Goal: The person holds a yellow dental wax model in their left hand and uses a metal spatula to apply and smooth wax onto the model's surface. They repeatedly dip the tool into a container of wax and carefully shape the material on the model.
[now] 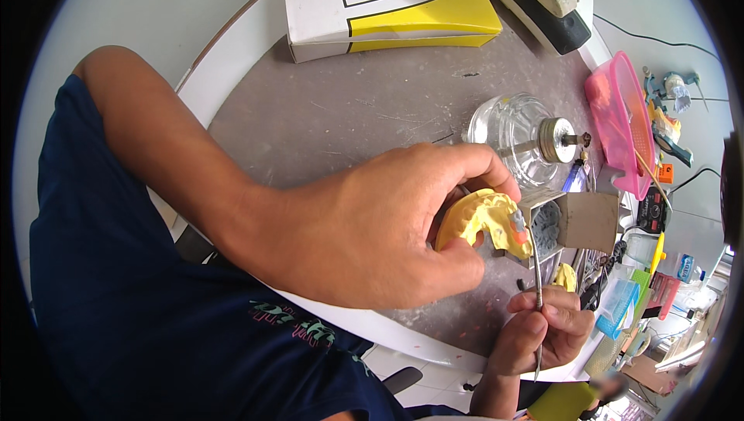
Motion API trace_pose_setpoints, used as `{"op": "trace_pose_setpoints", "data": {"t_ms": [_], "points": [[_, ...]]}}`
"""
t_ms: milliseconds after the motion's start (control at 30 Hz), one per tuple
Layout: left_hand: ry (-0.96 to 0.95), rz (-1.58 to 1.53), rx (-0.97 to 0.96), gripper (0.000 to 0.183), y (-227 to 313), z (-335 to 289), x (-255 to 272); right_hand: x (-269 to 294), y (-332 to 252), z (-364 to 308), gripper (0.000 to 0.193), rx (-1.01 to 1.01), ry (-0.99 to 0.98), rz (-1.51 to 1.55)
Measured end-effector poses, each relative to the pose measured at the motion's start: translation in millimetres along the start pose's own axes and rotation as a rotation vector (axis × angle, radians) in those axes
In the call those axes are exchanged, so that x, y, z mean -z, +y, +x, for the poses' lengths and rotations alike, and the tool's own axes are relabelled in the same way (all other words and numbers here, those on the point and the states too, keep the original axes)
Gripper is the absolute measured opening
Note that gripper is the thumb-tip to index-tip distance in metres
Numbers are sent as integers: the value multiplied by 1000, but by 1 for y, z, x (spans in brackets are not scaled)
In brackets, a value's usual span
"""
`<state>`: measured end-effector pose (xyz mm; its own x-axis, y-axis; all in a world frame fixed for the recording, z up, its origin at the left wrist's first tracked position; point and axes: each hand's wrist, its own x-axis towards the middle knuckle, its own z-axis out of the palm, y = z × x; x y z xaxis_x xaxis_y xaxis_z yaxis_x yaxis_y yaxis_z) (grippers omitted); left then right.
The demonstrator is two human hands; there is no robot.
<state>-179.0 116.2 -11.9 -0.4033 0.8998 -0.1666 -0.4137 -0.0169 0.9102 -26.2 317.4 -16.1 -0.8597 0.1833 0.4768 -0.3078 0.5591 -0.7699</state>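
Observation:
My left hand (372, 227) grips a yellow dental cast (473, 215), thumb along the near side and fingers over the far side. Grey and pinkish-orange material (518, 227) sits on the cast's right end. In my right hand (542, 328), pinched between thumb and fingers, is a thin metal wax carver (538, 277). Its upper tip lies at or right beside the orange patch; contact is hard to make out. Just beyond the cast stands an open cardboard box (589, 219) holding dark grey material (547, 223). My left palm and fingers hide part of the cast.
Past my left fingers is a glass spirit lamp (511, 130) with a metal collar and dark wick. A white and yellow box (395, 10) lies at the far edge. To the right are a pink plastic basket (624, 122), another yellow cast piece (566, 276) and assorted tools.

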Motion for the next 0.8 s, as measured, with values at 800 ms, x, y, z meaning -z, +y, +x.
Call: {"op": "trace_pose_setpoints", "data": {"t_ms": [800], "points": [[-5,28,12,51,1,0,0,0,-2,3,27,20,223,-10]]}}
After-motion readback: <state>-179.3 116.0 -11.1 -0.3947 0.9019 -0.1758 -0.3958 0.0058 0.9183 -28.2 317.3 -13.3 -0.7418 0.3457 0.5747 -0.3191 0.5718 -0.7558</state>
